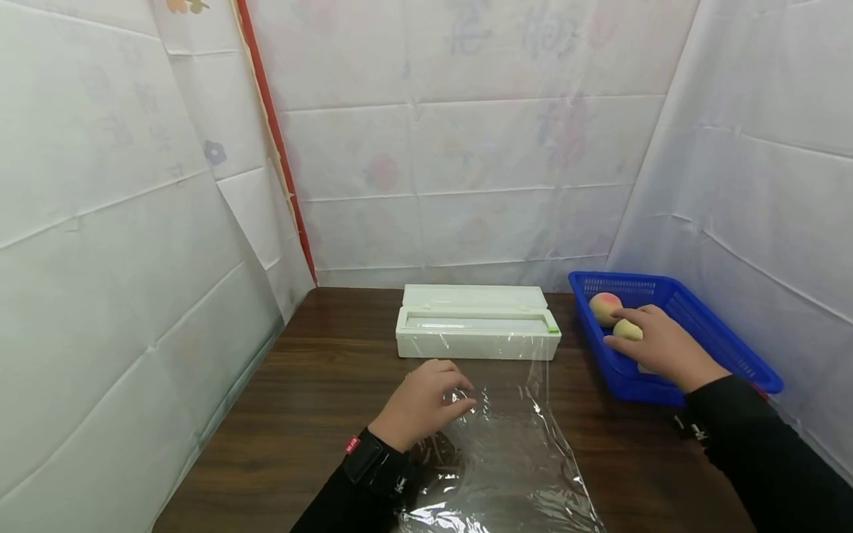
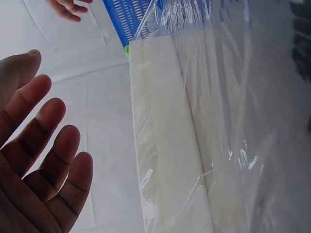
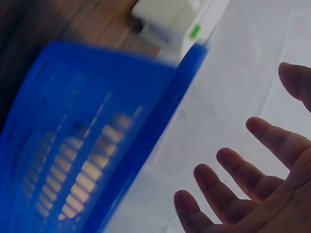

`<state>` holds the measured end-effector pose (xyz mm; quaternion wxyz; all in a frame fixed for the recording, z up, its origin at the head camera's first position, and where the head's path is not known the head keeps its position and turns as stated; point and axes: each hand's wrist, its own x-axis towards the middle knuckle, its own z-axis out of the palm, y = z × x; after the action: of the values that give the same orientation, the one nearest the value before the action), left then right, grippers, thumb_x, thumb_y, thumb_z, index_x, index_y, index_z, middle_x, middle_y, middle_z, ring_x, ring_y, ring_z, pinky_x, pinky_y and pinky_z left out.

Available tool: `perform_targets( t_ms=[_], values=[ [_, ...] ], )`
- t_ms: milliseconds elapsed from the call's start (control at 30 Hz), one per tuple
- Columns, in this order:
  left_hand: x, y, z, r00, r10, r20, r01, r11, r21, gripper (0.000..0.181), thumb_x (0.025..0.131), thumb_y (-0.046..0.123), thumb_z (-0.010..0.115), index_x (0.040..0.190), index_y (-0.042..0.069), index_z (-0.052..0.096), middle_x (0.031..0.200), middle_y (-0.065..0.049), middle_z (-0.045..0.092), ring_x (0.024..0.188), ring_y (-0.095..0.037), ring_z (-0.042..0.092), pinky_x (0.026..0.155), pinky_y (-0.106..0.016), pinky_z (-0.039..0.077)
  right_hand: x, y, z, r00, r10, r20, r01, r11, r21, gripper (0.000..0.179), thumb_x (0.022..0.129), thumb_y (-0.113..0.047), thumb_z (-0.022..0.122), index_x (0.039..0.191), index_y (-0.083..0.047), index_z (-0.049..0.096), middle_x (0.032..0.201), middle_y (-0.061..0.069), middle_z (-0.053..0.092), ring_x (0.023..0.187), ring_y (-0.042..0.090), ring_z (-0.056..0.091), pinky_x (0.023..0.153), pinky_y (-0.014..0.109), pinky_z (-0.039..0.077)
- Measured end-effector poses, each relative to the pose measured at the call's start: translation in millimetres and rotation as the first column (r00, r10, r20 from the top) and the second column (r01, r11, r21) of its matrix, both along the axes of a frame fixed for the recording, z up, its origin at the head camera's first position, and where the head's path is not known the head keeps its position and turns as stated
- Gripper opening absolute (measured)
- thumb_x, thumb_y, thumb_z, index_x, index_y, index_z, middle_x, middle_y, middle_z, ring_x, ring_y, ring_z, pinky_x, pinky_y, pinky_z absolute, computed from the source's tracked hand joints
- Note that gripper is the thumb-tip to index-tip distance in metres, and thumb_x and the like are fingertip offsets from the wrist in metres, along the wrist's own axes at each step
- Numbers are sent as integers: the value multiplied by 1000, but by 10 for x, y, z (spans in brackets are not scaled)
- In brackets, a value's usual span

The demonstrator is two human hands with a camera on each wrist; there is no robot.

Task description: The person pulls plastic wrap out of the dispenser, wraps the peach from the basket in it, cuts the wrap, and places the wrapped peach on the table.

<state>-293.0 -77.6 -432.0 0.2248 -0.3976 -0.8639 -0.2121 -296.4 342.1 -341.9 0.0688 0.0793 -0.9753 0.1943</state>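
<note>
My right hand (image 1: pixel 660 349) reaches over the blue plastic basket (image 1: pixel 640 389), its thumb and fingers spread beside a pale peach (image 1: pixel 628 330). A pink-tinged peach (image 1: pixel 604 307) lies just behind that one. In the right wrist view the fingers are apart with nothing between them, and pale fruit shows through the basket's slots. My left hand (image 1: pixel 425 400), loosely bent and holding nothing, hovers above the left part of a clear sheet of cling film (image 1: pixel 513 444). The film runs toward me from a white cling film dispenser (image 1: pixel 480 346) with its lid raised.
A dark wood-grain table (image 1: pixel 300 414) carries everything. White sheets hang as walls (image 1: pixel 466 155) at the back and both sides, close behind the dispenser and basket. A green cutter tab (image 1: pixel 554 329) sits at the dispenser's right end.
</note>
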Motion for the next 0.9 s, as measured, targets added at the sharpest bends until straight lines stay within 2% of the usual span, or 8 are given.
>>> perform_targets(
  t_ms=[67,233,333,433,500,733,900],
  values=[
    [-3,6,-4,1000,3,6,-2,1000,-3,18,96,34,81,108,21,81,105,10,73,103,-10,67,92,-29,56,-54,108,-3,1000,-4,29,4,1000,6,76,106,-53,58,158,1,44,150,37,41,122,51,52,89,60,50],
    [-7,29,-4,1000,10,3,-10,1000,-7,17,95,34,82,107,23,81,104,11,73,103,-9,67,93,-29,56,-203,331,-38,997,8,78,-10,1000,28,77,106,-48,59,158,5,42,136,32,56,110,39,56,84,47,48],
    [-3,47,3,1000,9,4,-9,1000,-10,16,95,34,82,107,24,81,104,12,73,102,-9,67,92,-28,55,-263,440,-80,993,2,116,-8,999,51,82,106,-54,57,157,8,41,141,38,56,117,47,60,90,55,52],
    [4,62,9,1000,2,9,-2,1000,-11,16,96,34,81,107,23,81,104,11,73,103,-10,67,93,-28,55,-302,535,-135,988,-17,153,1,995,100,86,107,-58,54,156,12,40,147,47,47,129,62,51,97,69,49],
    [6,66,8,1000,-3,11,3,1000,-8,17,96,34,81,107,22,81,104,11,73,103,-10,67,94,-29,56,-330,583,-177,983,-27,180,2,991,137,87,107,-57,53,153,15,41,146,51,43,132,67,46,100,74,46],
    [-7,69,-10,1000,-10,7,10,1000,-2,16,95,33,82,106,21,82,102,11,73,101,-10,67,93,-30,56,-432,690,-275,973,-10,231,-35,981,193,77,104,-48,64,144,17,51,140,48,53,129,65,51,100,70,48],
    [-21,71,-22,1000,-9,17,9,1000,-7,17,96,34,81,106,20,81,102,11,73,101,-9,67,94,-30,56,-447,752,-288,952,-65,300,6,981,193,72,100,-43,68,139,16,55,138,47,53,125,64,53,98,68,49]
  ],
)
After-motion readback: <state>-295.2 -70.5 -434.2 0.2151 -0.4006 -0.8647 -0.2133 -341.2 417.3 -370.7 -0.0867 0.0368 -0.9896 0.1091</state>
